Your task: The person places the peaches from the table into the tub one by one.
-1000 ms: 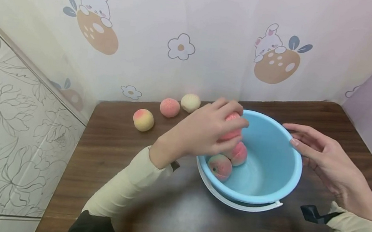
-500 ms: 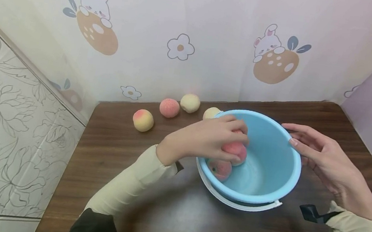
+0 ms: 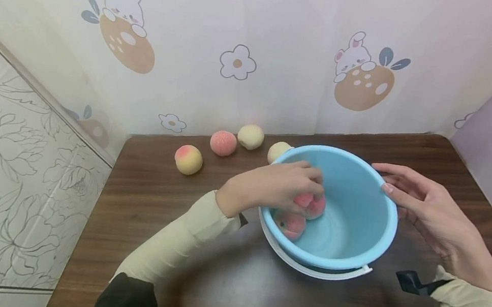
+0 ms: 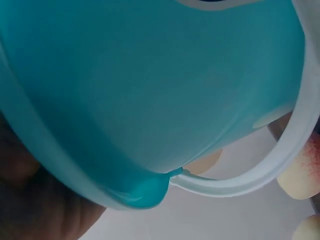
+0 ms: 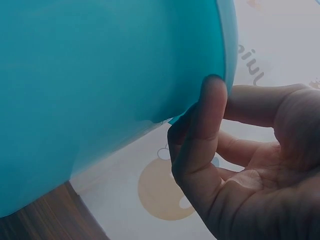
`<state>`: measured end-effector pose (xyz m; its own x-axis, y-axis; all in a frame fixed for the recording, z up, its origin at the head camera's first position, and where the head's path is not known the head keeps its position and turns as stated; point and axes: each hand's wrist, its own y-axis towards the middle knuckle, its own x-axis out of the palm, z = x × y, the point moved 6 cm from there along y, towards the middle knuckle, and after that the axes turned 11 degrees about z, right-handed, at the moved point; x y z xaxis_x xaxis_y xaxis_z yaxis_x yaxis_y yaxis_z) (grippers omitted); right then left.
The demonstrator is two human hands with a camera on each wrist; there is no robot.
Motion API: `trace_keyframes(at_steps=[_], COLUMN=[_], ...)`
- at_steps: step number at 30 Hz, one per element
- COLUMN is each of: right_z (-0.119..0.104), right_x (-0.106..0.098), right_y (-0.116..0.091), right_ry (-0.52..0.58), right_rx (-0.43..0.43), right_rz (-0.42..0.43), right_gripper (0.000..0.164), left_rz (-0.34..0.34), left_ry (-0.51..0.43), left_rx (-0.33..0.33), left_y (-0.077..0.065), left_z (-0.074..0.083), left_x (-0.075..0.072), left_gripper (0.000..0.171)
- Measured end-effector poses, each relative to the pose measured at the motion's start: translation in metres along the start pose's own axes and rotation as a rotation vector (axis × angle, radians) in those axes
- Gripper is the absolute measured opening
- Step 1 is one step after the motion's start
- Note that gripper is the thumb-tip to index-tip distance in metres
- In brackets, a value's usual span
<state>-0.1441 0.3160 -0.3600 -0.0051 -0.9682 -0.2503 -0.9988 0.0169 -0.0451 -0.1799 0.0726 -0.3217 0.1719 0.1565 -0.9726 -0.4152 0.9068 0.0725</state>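
- The left hand [image 3: 276, 188] reaches over the 9 o'clock rim of the blue bucket [image 3: 360, 213] and down inside it; its fingers [image 3: 312, 177] curl round a pink peach [image 3: 304, 200], which they hold low against the inner wall.
- Just beside that peach, at its 3 o'clock, a second peach [image 3: 317, 207] lies inside the bucket, and a third peach [image 3: 289, 224] rests on the bottom at 7 o'clock.
- The right hand [image 3: 431, 217] is at the bucket's 3 o'clock rim. Its fingers [image 5: 210, 115] are fairly straight and lie against the outside of the wall, with the thumb along the rim; they wrap nothing.
- The bucket stands on the dark wooden desk [image 3: 166, 200], its white handle [image 3: 319, 271] lying down round the near side.
- Four more peaches sit on the desk at the bucket's 10 to 11 o'clock: a yellow-pink peach [image 3: 188, 159], a rosy peach [image 3: 222, 143], a pale peach [image 3: 250, 136], and a cream peach [image 3: 277, 151] touching or just beside the bucket's rim.
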Motion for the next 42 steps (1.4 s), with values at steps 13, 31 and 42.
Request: trace_keyframes(at_steps=[13, 31, 42], right_z=[0.003, 0.002, 0.002], right_x=[0.0, -0.001, 0.0], right_y=[0.002, 0.002, 0.003], right_ry=[0.084, -0.011, 0.011], right_rx=[0.003, 0.037, 0.038], right_rz=[-0.041, 0.013, 0.002], right_gripper=[0.051, 0.052, 0.052], left_rz=[-0.094, -0.138, -0.16], left_ry=[-0.028, 0.022, 0.037], left_rx=[-0.01, 0.008, -0.039], left_y=[0.007, 0.014, 0.013], left_z=[-0.003, -0.003, -0.003], left_x=[0.006, 0.016, 0.016], left_gripper=[0.027, 0.019, 0.02])
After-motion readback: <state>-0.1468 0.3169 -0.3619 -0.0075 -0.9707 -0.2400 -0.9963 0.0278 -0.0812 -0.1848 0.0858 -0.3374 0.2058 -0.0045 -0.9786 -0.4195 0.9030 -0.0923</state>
